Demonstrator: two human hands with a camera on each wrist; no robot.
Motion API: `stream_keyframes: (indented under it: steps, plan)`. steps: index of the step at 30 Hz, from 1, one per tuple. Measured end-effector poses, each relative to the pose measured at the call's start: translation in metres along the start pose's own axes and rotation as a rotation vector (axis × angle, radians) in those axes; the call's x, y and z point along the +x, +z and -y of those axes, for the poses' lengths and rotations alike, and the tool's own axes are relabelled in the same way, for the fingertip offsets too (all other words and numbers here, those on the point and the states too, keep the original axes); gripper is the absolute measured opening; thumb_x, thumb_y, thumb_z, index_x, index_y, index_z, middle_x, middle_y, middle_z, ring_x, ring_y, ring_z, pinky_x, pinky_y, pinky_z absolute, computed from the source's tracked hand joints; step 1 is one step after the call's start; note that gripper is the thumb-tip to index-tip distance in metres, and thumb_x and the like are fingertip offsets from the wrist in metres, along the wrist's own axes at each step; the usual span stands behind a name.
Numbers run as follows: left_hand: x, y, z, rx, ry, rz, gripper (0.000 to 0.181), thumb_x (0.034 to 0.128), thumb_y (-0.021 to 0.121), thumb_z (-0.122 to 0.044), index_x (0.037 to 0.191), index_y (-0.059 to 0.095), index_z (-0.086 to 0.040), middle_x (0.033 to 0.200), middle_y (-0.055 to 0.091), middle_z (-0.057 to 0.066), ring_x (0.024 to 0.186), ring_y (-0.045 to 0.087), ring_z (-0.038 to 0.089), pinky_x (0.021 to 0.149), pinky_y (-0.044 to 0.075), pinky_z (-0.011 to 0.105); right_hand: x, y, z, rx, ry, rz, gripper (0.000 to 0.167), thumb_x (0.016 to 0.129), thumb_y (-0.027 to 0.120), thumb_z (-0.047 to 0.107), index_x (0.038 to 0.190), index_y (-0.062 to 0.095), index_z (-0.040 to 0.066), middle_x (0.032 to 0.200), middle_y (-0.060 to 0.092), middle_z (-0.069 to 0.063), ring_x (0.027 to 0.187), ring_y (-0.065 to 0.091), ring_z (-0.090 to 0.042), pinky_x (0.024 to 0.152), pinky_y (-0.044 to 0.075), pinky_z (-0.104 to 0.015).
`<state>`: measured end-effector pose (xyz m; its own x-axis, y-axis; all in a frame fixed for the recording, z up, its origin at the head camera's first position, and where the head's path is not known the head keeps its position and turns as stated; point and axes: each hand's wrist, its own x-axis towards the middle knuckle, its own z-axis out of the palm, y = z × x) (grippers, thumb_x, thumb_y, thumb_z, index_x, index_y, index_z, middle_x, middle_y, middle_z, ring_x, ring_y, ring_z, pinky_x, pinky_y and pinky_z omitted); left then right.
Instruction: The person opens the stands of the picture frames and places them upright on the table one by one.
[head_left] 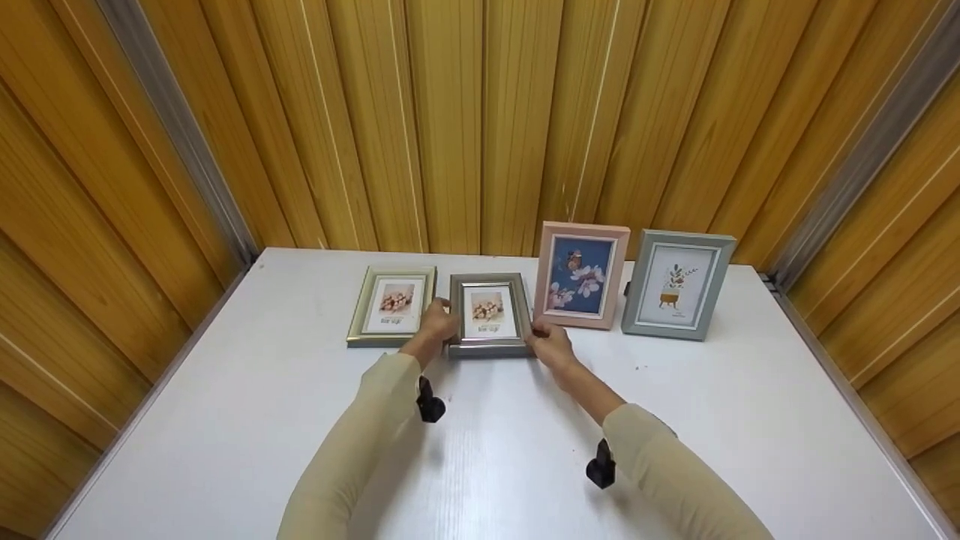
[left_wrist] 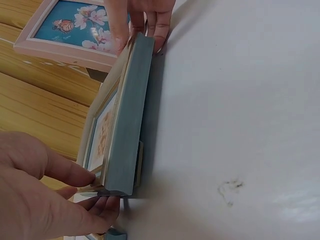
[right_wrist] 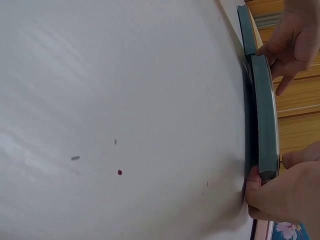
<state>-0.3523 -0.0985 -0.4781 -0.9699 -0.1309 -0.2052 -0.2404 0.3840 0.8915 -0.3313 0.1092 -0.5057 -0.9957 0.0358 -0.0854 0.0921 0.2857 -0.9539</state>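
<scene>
Both hands hold a silver-grey picture frame [head_left: 487, 311] with a small print behind its glass. My left hand [head_left: 439, 322] pinches its left side near the lower corner, thumb in front and fingers behind in the left wrist view. At the opposite lower corner, my right hand [head_left: 551, 345] grips the edge between thumb and fingers. The blue-grey side [left_wrist: 127, 120] of this picture frame has a dark shadow under it in the left wrist view. Just left of it lies a gold picture frame [head_left: 393, 306] with a similar print, close to the left hand.
A pink picture frame [head_left: 583, 275] with a blossom picture stands upright beside the right hand. Farther right stands a grey-green picture frame [head_left: 679, 285] with a plant print. They stand on a white table [head_left: 480, 450] before a wood-look panel wall [head_left: 442, 127].
</scene>
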Motion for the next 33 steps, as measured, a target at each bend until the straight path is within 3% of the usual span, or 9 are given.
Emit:
stream_keyframes:
  steps: [5, 9, 14, 17, 20, 27, 29, 33]
  plan:
    - [-0.003, 0.000, -0.001, 0.003, -0.013, 0.002, 0.046, 0.0967, 0.046, -0.001, 0.142, 0.047, 0.002, 0.127, 0.058, 0.024, 0.084, 0.053, 0.018, 0.065, 0.044, 0.024, -0.001, -0.003, -0.001, 0.037, 0.019, 0.020, 0.044, 0.093, 0.054, -0.006, 0.136, 0.054, -0.016, 0.136, 0.058, -0.031, 0.124, 0.054, -0.032, 0.109, 0.047, -0.036]
    - [-0.004, -0.001, -0.004, -0.037, -0.027, 0.013, 0.045, 0.1003, 0.045, -0.005, 0.145, 0.046, -0.003, 0.120, 0.055, 0.019, 0.073, 0.046, 0.013, 0.055, 0.037, 0.020, -0.002, -0.006, 0.001, 0.051, 0.036, 0.027, 0.047, 0.092, 0.055, -0.006, 0.138, 0.053, -0.015, 0.140, 0.056, -0.032, 0.127, 0.053, -0.033, 0.113, 0.046, -0.040]
    - [-0.005, -0.005, -0.008, -0.111, -0.101, 0.028, 0.058, 0.0948, 0.045, 0.001, 0.151, 0.038, -0.010, 0.122, 0.052, 0.017, 0.076, 0.048, 0.015, 0.060, 0.040, 0.025, -0.005, -0.009, 0.004, 0.079, 0.052, 0.052, 0.041, 0.093, 0.056, -0.008, 0.134, 0.057, -0.012, 0.134, 0.059, -0.028, 0.112, 0.059, -0.025, 0.094, 0.053, -0.028]
    - [-0.007, -0.008, -0.009, -0.148, -0.125, 0.043, 0.062, 0.0957, 0.045, 0.000, 0.155, 0.031, -0.010, 0.136, 0.049, 0.022, 0.096, 0.056, 0.023, 0.074, 0.049, 0.032, -0.006, -0.012, 0.006, 0.103, 0.068, 0.069, 0.042, 0.094, 0.057, -0.008, 0.136, 0.057, -0.010, 0.135, 0.058, -0.026, 0.103, 0.061, -0.018, 0.089, 0.056, -0.026]
    - [-0.009, -0.012, -0.010, -0.137, -0.112, 0.056, 0.068, 0.0939, 0.045, 0.002, 0.158, 0.026, -0.007, 0.146, 0.047, 0.025, 0.110, 0.053, 0.027, 0.081, 0.049, 0.033, -0.007, -0.015, 0.009, 0.123, 0.081, 0.074, 0.044, 0.094, 0.058, -0.007, 0.138, 0.056, -0.009, 0.137, 0.058, -0.026, 0.096, 0.062, -0.015, 0.089, 0.058, -0.030]
    - [-0.015, -0.021, -0.017, -0.166, -0.107, 0.087, 0.082, 0.0804, 0.048, 0.013, 0.158, 0.023, 0.002, 0.154, 0.041, 0.027, 0.115, 0.050, 0.029, 0.072, 0.046, 0.027, -0.013, -0.019, 0.019, 0.114, 0.080, 0.068, 0.046, 0.094, 0.059, -0.004, 0.140, 0.054, -0.007, 0.136, 0.059, -0.025, 0.099, 0.063, -0.016, 0.093, 0.060, -0.035]
    - [-0.016, -0.022, -0.019, -0.163, -0.100, 0.089, 0.080, 0.0804, 0.048, 0.012, 0.157, 0.025, 0.004, 0.149, 0.045, 0.026, 0.106, 0.051, 0.026, 0.069, 0.045, 0.027, -0.015, -0.020, 0.023, 0.118, 0.088, 0.078, 0.047, 0.096, 0.060, -0.003, 0.142, 0.053, -0.006, 0.138, 0.058, -0.025, 0.104, 0.064, -0.020, 0.094, 0.060, -0.037]
    - [-0.017, -0.023, -0.022, -0.138, -0.070, 0.065, 0.072, 0.0799, 0.050, 0.011, 0.151, 0.035, 0.009, 0.116, 0.057, 0.019, 0.072, 0.050, 0.015, 0.056, 0.041, 0.022, -0.018, -0.022, 0.029, 0.150, 0.094, 0.115, 0.051, 0.097, 0.060, -0.003, 0.146, 0.048, -0.005, 0.140, 0.055, -0.025, 0.113, 0.064, -0.026, 0.097, 0.059, -0.041]
